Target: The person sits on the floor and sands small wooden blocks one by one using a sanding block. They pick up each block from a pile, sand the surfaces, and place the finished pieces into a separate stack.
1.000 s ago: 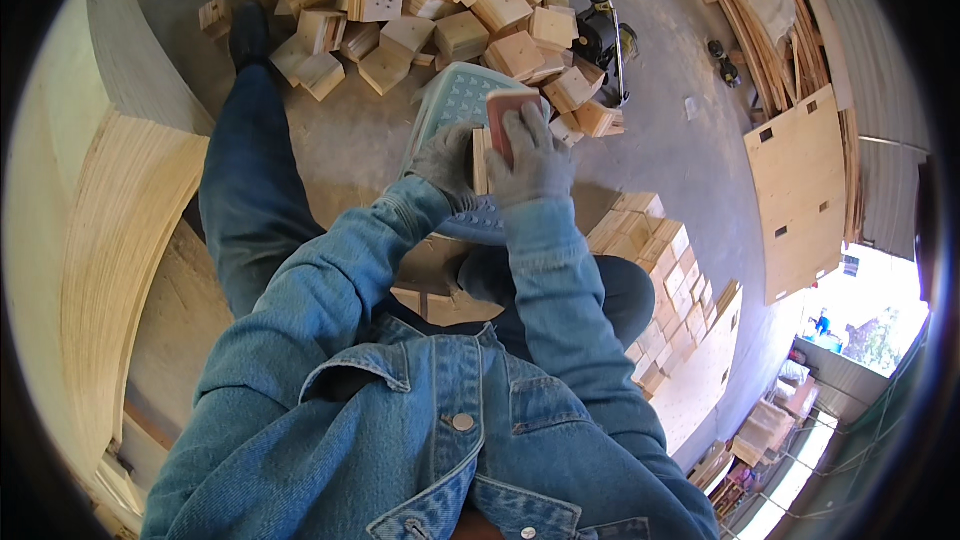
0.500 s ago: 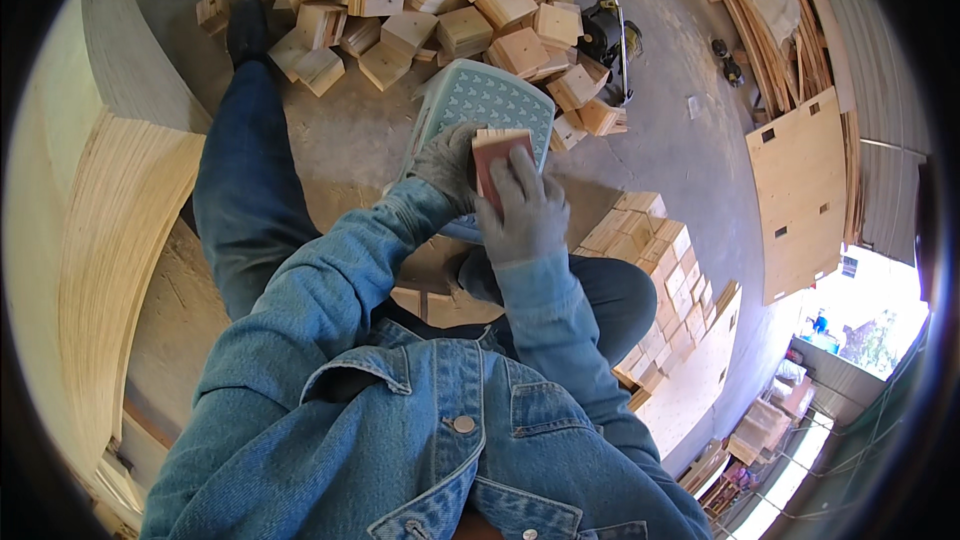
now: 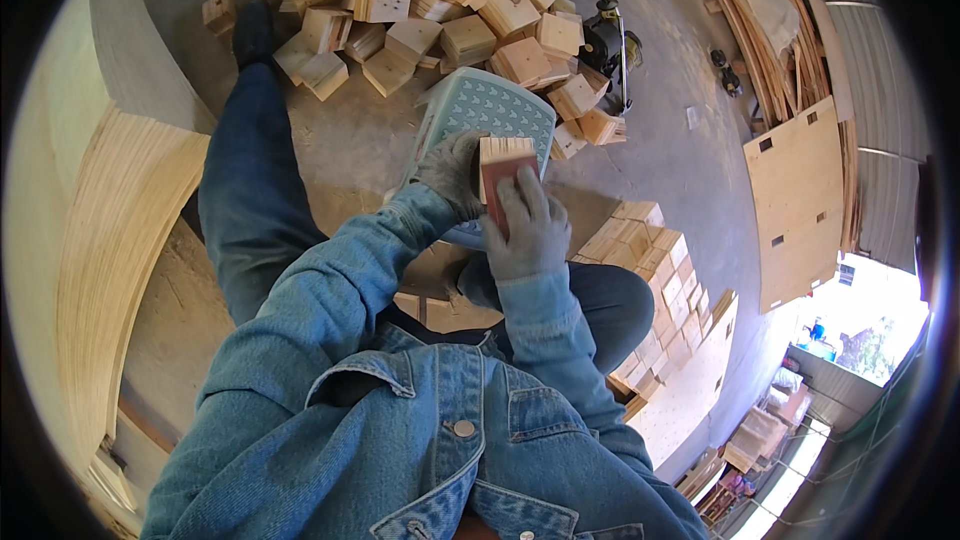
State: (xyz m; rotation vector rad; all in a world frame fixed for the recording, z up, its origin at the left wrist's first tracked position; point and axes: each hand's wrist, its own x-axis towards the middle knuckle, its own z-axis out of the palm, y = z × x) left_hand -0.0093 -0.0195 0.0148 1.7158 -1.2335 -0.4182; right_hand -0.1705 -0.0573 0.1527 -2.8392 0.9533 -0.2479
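In the head view, my gloved left hand [image 3: 452,172] is closed round the left side of a plywood block [image 3: 508,146], whose layered edge shows at the top. A flat reddish-brown sheet [image 3: 508,174], which looks like sandpaper, covers the face toward me. My gloved right hand [image 3: 532,228] is closed over the sheet's lower right part, its fingers pressed on it and the thumb at the left edge. The hands hide the block's underside. Just beyond them stands a pale green plastic stool [image 3: 490,105] with a patterned top.
A heap of plywood blocks [image 3: 412,38] lies beyond the stool, with a black power tool [image 3: 605,45] at its right. Stacked blocks [image 3: 660,275] stand right of my knee. Curved plywood sheets [image 3: 130,210] rise at left; boards [image 3: 800,205] lean at far right.
Both hands stay on the block and sheet. The right hand has shifted slightly down relative to the block, and more of the block's layered top edge shows. The whole view has moved a little.
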